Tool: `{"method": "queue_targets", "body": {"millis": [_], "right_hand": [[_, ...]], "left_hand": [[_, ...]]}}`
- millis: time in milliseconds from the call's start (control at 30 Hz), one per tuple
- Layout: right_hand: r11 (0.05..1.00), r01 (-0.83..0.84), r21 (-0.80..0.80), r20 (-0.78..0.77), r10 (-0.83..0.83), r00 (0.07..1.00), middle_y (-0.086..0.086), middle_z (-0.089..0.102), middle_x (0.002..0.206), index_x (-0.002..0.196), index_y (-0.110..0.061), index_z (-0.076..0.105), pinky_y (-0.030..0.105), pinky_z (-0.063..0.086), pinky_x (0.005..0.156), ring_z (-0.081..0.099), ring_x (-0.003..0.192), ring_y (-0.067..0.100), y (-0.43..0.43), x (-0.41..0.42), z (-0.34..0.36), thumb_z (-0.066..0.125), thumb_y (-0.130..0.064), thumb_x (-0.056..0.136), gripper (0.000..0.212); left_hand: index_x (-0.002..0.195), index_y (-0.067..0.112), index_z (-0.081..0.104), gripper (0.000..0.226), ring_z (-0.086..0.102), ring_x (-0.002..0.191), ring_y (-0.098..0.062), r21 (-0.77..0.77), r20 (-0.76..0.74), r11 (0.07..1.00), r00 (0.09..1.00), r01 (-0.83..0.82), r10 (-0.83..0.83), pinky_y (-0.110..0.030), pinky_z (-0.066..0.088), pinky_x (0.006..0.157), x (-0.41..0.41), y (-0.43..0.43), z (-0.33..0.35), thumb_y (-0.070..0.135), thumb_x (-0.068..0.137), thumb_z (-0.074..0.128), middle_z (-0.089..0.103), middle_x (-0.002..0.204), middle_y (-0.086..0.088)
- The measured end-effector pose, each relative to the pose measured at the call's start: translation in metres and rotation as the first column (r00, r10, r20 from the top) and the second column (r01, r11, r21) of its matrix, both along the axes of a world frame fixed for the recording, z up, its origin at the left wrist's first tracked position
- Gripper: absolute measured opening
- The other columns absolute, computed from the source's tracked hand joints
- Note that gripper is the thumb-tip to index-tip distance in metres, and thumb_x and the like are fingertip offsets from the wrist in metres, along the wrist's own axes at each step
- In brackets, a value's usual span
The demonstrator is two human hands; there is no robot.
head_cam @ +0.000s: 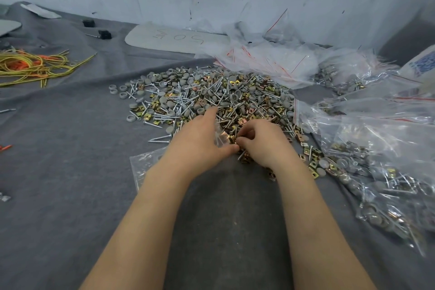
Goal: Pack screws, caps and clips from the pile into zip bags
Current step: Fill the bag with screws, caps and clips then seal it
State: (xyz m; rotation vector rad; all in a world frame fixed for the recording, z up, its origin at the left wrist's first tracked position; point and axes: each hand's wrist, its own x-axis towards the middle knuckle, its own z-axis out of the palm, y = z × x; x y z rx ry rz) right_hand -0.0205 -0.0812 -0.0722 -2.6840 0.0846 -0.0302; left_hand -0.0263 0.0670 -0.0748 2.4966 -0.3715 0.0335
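At the near edge of the pile [211,96] of screws, caps and clips on the grey table [70,172], we see the left hand [202,139] gripping the mouth of a clear zip bag [146,165]. The right hand [261,146] curls its fingers [249,134] around brass clips [231,139] at the opening. To the right lie filled bags [376,183] holding the same mix.

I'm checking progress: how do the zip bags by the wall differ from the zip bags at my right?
The zip bags by the wall look empty and lie crumpled in a heap; the zip bags at the right hold grey caps, screws and brass clips. The wall ones sit beyond the pile; the right ones lie nearer, beside it. Both are clear plastic with red strips.
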Motion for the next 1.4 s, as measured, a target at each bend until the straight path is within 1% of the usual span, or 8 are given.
{"method": "queue_targets", "body": {"millis": [133, 267, 400, 600, 833, 1067, 1200, 1400], "right_hand": [[0.985, 0.097, 0.144, 0.095, -0.111, 0.989, 0.000, 0.063, 0.099, 0.102, -0.018, 0.066, 0.027, 0.043, 0.081, 0.059, 0.096, 0.019, -0.006, 0.003, -0.001, 0.058, -0.025, 0.094, 0.014], [0.851, 0.097, 0.516, 0.106, -0.176, 0.979, 0.007, 0.068, 0.089, 0.094, -0.013, 0.064, 0.042, 0.054, 0.086, 0.066, 0.087, 0.024, -0.015, 0.008, -0.002, 0.059, -0.011, 0.093, 0.006], [0.676, 0.049, 0.736, 0.070, -0.147, 0.987, 0.003, 0.065, 0.077, 0.098, -0.003, 0.066, 0.018, 0.057, 0.064, 0.064, 0.062, 0.006, -0.017, 0.008, -0.002, 0.055, 0.002, 0.092, 0.013], [0.640, 0.016, 0.768, 0.061, -0.098, 0.993, 0.003, 0.066, 0.080, 0.083, -0.019, 0.067, 0.017, 0.055, 0.066, 0.065, 0.067, 0.004, -0.018, 0.006, -0.001, 0.053, 0.004, 0.093, 0.029], [0.800, -0.005, 0.600, 0.122, -0.085, 0.989, -0.002, 0.063, 0.082, 0.105, -0.018, 0.064, 0.028, 0.055, 0.074, 0.062, 0.071, 0.010, -0.014, 0.007, -0.004, 0.053, -0.006, 0.095, 0.020], [0.558, -0.068, 0.827, 0.080, 0.003, 0.997, 0.002, 0.063, 0.076, 0.085, -0.012, 0.062, 0.021, 0.057, 0.063, 0.065, 0.062, 0.006, -0.007, 0.002, 0.003, 0.052, 0.004, 0.094, 0.020], [0.430, -0.075, 0.900, 0.063, 0.042, 0.997, 0.002, 0.063, 0.072, 0.085, -0.008, 0.062, 0.020, 0.054, 0.058, 0.065, 0.062, 0.009, -0.006, 0.000, 0.006, 0.056, 0.002, 0.091, 0.014], [0.420, -0.114, 0.900, 0.089, 0.079, 0.993, -0.005, 0.067, 0.064, 0.086, -0.010, 0.059, 0.019, 0.052, 0.056, 0.064, 0.060, 0.007, -0.002, 0.000, 0.006, 0.061, 0.003, 0.088, 0.013]], "left_hand": [[0.149, 0.021, 0.023, 0.095, 0.039, 0.133, -0.022, 0.046, -0.041, 0.997, 0.997, 0.060, -0.058, -0.034, 0.037, 0.105, -0.002, 0.000, -0.001, 0.053, 0.075, 0.073, 0.042, 0.147, -0.003], [0.150, 0.021, 0.021, 0.098, 0.040, 0.131, -0.022, 0.076, -0.043, 0.994, 0.996, 0.077, -0.074, -0.037, 0.037, 0.107, -0.003, 0.000, 0.001, 0.056, 0.074, 0.073, 0.042, 0.146, -0.003], [0.148, 0.021, 0.024, 0.092, 0.044, 0.129, -0.022, 0.044, -0.036, 0.997, 0.998, 0.056, -0.054, -0.035, 0.039, 0.103, -0.002, -0.001, 0.001, 0.052, 0.076, 0.073, 0.045, 0.144, -0.003], [0.147, 0.021, 0.026, 0.088, 0.044, 0.129, -0.021, 0.017, -0.028, 0.999, 0.999, 0.034, -0.033, -0.031, 0.038, 0.099, -0.002, -0.001, 0.001, 0.050, 0.077, 0.073, 0.046, 0.143, -0.003], [0.143, 0.020, 0.030, 0.084, 0.044, 0.129, -0.022, 0.028, -0.022, 0.999, 0.999, 0.029, -0.028, -0.033, 0.038, 0.099, -0.003, -0.001, 0.002, 0.051, 0.077, 0.072, 0.047, 0.141, -0.004], [0.151, 0.027, 0.019, 0.102, 0.029, 0.140, -0.025, 0.162, -0.062, 0.985, 0.997, 0.059, -0.050, -0.046, 0.026, 0.114, -0.005, -0.005, 0.003, 0.073, 0.070, 0.061, 0.028, 0.153, -0.002], [0.144, 0.024, 0.037, 0.070, 0.044, 0.129, -0.019, -0.082, 0.106, 0.997, 0.994, -0.008, 0.016, -0.039, 0.038, 0.106, -0.005, -0.007, 0.006, 0.048, 0.084, 0.064, 0.047, 0.139, -0.001], [0.118, 0.023, 0.061, 0.028, 0.057, 0.103, -0.015, -0.182, 0.204, 0.983, 0.979, 0.010, 0.028, -0.036, 0.047, 0.090, -0.007, -0.011, 0.011, 0.022, 0.090, 0.062, 0.063, 0.108, 0.003]]}}
